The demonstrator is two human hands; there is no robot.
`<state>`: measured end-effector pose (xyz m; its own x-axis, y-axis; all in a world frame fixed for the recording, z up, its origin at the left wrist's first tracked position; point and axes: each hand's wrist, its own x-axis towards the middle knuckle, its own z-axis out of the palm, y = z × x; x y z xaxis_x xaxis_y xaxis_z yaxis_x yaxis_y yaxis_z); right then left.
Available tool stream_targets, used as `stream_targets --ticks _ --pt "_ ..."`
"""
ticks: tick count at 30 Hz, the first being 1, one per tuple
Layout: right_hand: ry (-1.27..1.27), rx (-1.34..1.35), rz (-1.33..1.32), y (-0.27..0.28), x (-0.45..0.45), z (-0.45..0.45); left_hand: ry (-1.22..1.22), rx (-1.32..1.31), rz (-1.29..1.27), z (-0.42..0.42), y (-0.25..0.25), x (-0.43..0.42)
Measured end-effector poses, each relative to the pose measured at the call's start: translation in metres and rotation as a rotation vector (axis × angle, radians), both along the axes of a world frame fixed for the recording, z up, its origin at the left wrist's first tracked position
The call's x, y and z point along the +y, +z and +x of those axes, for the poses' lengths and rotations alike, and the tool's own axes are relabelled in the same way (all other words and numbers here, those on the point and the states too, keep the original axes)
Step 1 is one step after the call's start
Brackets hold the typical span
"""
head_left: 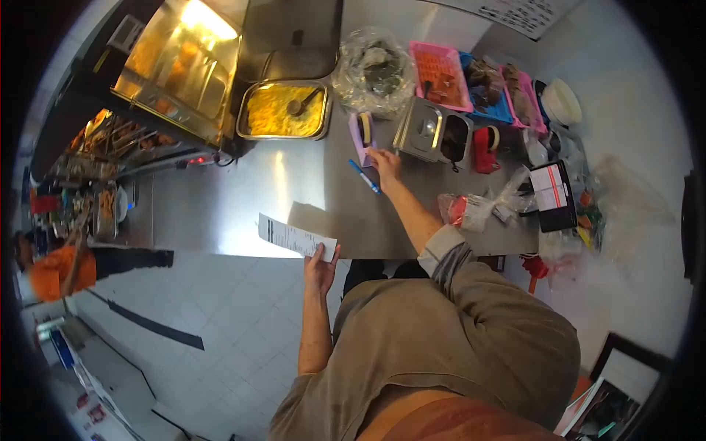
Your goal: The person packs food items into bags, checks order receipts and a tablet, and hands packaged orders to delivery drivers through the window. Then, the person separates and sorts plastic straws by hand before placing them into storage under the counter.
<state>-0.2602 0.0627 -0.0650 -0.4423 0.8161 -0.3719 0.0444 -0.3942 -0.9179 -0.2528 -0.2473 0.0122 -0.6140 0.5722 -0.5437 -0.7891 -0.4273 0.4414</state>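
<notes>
Presumably to leave print exposed, left hand (320, 274) gripped the paper slip (287, 236) by one end; right hand (387, 169) met the tape dispenser (356, 138), grip indeterminate.

The long white paper slip (285, 237) looked matt; the lilac, elongated plastic tape dispenser (356, 140) smooth; the flat grey metal counter (220, 187) glossy; the rounded clear plastic bag (364, 90) crinkled and shiny.

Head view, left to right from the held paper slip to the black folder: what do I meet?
Printed paper slip in the left hand → purple tape dispenser by the right hand → steel container → red tape dispenser → black folder.
</notes>
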Motion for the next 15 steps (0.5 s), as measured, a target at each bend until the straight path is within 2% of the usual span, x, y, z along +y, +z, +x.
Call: stream_targets --ticks 2,5,9,10,13,15 --pt "0.015 0.046 0.185 -0.022 -0.005 0.011 0.004 -0.007 -0.046 0.000 -0.007 0.005" --pt "0.121 -0.370 0.658 -0.030 -0.007 0.020 0.003 -0.010 -0.042 0.000 -0.010 0.014" --pt "0.047 -0.388 0.029 -0.026 -0.006 0.024 0.031 0.026 -0.071 0.003 -0.016 0.039" --pt "0.112 -0.203 -0.078 0.002 -0.014 0.036 0.007 0.031 -0.053 0.005 -0.018 0.047" --pt "0.536 0.121 -0.285 0.048 -0.024 0.088 -0.052 -0.024 -0.036 0.015 -0.042 0.064" --pt "0.686 0.097 -0.178 0.083 -0.043 0.129 -0.062 0.025 0.016 0.034 -0.047 0.081"
